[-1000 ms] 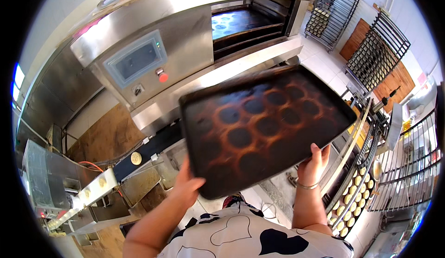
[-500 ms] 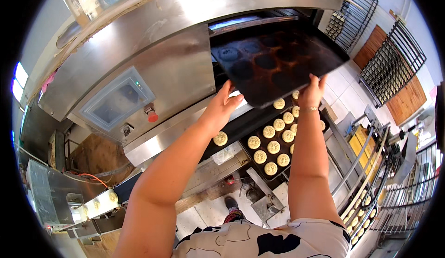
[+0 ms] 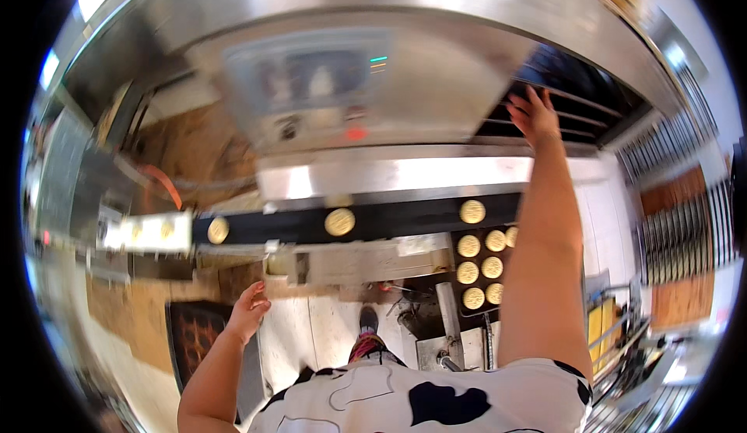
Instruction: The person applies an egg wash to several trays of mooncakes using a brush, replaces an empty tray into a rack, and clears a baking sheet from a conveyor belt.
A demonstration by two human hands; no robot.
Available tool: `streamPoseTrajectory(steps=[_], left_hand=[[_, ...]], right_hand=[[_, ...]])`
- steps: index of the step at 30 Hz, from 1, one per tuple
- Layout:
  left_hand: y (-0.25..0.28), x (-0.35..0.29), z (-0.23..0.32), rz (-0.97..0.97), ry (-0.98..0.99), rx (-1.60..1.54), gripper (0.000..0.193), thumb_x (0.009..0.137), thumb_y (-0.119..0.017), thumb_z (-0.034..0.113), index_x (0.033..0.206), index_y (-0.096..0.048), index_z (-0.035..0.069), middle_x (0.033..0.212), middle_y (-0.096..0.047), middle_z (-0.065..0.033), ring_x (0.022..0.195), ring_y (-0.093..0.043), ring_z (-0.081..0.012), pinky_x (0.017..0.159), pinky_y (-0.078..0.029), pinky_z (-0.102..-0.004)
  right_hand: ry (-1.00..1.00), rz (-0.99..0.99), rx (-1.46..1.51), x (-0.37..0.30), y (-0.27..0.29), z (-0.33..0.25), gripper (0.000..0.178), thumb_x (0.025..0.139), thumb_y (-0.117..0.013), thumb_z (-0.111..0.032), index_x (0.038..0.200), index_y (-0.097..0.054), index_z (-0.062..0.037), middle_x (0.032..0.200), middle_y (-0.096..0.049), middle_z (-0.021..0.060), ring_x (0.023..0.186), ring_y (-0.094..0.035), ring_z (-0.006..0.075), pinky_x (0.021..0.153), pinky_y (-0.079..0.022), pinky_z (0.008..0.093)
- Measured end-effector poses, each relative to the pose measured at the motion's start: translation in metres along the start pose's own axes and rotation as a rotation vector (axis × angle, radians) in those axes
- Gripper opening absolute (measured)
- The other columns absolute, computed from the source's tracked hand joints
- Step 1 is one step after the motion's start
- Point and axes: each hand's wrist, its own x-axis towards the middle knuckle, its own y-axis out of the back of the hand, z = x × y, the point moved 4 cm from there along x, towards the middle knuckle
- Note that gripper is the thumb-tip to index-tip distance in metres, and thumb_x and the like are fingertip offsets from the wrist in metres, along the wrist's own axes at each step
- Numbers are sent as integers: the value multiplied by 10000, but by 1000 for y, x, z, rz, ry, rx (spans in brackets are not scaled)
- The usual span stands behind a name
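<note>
My right hand (image 3: 535, 115) reaches to a dark opening (image 3: 580, 94) with metal bars in the steel machine, its fingers apart and nothing visible in them. My left hand (image 3: 248, 313) is low on the left, fingers loosely bent and empty. Beside it, partly behind my left forearm, is a dark baking tray (image 3: 180, 340) with brown ring marks. Round patterned pastries (image 3: 340, 222) lie spaced out along a black conveyor belt (image 3: 280, 221). Below my right forearm's left side, more pastries (image 3: 468, 272) sit in rows on another dark tray; the forearm hides part of it.
The steel machine (image 3: 436, 83) spans the far side, with a screen panel (image 3: 307, 75) and a red button (image 3: 355, 133). Wire racks (image 3: 681, 227) stand at the right. A metal frame with yellow parts (image 3: 603, 328) is at the lower right. My shoe (image 3: 369, 320) shows below the belt.
Both hands have let go of the dark baking tray they held. My left hand has moved down and left, my right hand up to the opening. The view has turned left.
</note>
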Motion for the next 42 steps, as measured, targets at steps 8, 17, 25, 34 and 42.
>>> streamPoseTrajectory(steps=[8,17,25,34,42], left_hand=[[220,-218,-390,635,586,409,649,687,-736,252,1215,-487,-31,1126,-580,-201,1052,-566,-287,894,-443,-326],[276,-366,-601,822,1053,169,646,730,-719,312,1159,-455,-93,1197,-469,-311,1071,-524,-417,917,-448,-433],[287,-353,-680,560,898,327,424,789,-647,330,1021,-583,-19,1008,-623,-228,982,-592,-370,827,-487,-419],[276,-400,-630,1257,411,-582,228,684,-546,-5,908,-517,27,856,-534,-73,835,-563,-206,673,-469,-342],[338,-422,-294,804,-306,-866,936,644,-453,-115,1434,-106,247,1282,-402,-87,1057,-489,-264,749,-541,-428]], right_hand=[[-241,-151,-150,-291,-53,212,369,927,-509,-269,1281,-462,-175,950,-652,94,680,-652,179,479,-495,251],[-682,-452,-681,-617,-125,381,245,919,-510,-164,1146,-542,-81,867,-659,100,646,-665,201,456,-508,272],[-690,-448,-917,-719,-117,399,236,915,-511,-145,1134,-554,-68,882,-657,80,665,-656,193,512,-498,286],[-673,-492,-889,-752,-85,397,259,884,-527,-108,1135,-547,-43,887,-657,107,660,-655,204,528,-509,304],[-757,-802,-707,-797,-172,410,392,862,-526,-119,1241,-483,-28,973,-652,115,775,-660,207,562,-510,289]])
